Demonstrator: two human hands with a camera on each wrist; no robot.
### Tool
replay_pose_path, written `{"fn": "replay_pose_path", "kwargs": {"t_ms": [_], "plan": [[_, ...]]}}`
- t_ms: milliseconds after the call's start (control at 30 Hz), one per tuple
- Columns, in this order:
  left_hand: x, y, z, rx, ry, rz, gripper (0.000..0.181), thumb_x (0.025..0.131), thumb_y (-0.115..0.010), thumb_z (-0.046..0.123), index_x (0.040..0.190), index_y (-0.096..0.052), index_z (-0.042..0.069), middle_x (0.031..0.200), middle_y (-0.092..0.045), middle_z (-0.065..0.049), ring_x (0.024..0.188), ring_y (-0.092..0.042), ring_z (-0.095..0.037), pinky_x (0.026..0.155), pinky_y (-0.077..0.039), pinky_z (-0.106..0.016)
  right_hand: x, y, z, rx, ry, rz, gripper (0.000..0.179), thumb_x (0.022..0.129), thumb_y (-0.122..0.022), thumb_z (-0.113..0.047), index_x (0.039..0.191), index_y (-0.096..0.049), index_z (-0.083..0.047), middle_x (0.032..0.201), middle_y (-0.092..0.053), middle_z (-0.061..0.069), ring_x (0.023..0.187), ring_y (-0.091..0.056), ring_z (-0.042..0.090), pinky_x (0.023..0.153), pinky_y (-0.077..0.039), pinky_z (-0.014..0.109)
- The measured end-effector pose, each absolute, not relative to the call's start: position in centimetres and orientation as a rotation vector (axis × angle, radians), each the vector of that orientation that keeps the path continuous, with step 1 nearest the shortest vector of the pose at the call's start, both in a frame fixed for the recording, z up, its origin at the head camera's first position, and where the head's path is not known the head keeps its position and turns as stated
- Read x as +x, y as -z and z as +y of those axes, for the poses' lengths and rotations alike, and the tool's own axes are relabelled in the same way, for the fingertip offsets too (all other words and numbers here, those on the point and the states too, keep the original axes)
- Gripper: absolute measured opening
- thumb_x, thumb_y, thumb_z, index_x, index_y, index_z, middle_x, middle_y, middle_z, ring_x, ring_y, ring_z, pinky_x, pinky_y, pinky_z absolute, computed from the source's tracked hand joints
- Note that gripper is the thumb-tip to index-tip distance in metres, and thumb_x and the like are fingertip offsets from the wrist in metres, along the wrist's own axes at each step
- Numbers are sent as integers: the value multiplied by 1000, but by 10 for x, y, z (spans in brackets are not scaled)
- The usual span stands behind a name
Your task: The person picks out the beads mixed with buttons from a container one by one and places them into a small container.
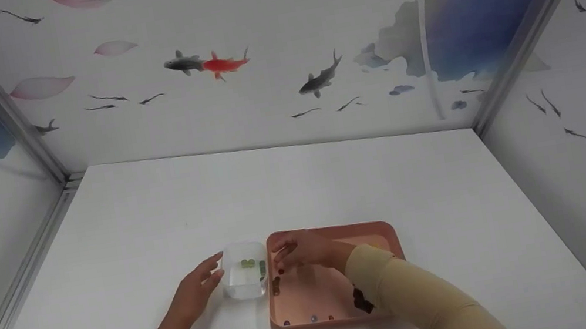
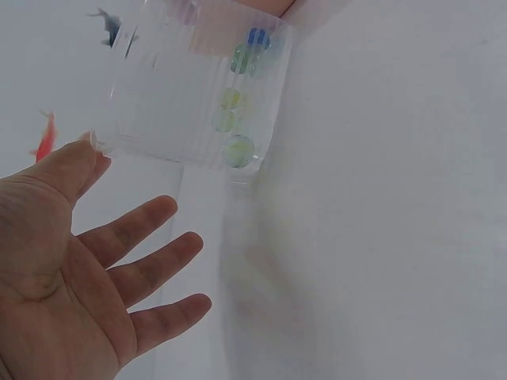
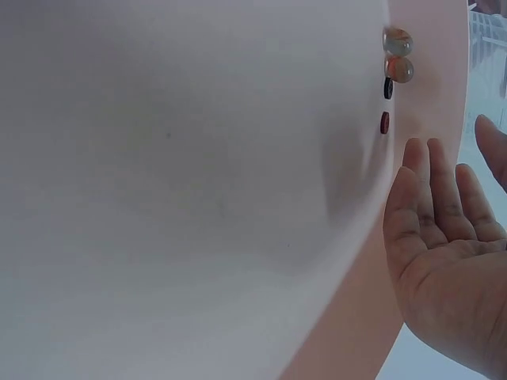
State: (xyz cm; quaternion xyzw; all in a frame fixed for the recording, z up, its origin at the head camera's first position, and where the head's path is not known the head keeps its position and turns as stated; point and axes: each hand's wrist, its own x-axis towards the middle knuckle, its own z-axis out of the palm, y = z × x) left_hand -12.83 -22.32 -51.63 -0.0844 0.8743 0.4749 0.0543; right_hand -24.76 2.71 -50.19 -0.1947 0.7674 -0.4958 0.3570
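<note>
A clear plastic container [image 1: 248, 292] stands on the white table with several green, yellowish and blue marbles [image 2: 238, 150] inside it. My left hand [image 1: 195, 291] is at the container's left side, fingers spread; in the left wrist view a fingertip meets the container's corner. Beside the container lies an orange-pink tray [image 1: 340, 305]. My right hand [image 1: 304, 249] is over the tray's left part, fingers extended, with nothing visible in it. Along the tray edge in the right wrist view are two marbles [image 3: 398, 42], a small black disc [image 3: 388, 88] and a red disc [image 3: 385, 123].
A few small marbles [image 1: 314, 319] lie along the tray's near edge. White panels [image 1: 260, 110] printed with fish and petals enclose the table at the back and sides. Metal posts [image 1: 530, 17] run up the corners.
</note>
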Motion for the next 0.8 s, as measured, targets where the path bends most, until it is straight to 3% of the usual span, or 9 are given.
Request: {"fn": "replay_pose_path", "kwargs": {"t_ms": [400,800], "plan": [[-129,516,-223,-249,-1420,2665,50,101,-50,34,147,-42,15,144,-44,-25,133,-39,-46,104,-36,-61,-246,507,26,-533,1215,2053,34,83,-74,-2,117,-66,-2,104,-72,11,94,-70,20,82,-56,35],[-128,514,-222,-246,-1419,2672,49,102,-49,31,147,-42,15,143,-45,-25,132,-40,-46,103,-37,-61,-243,506,23,-581,1053,2128,31,83,-75,-6,113,-68,-8,106,-70,3,96,-66,18,85,-55,36]]}}
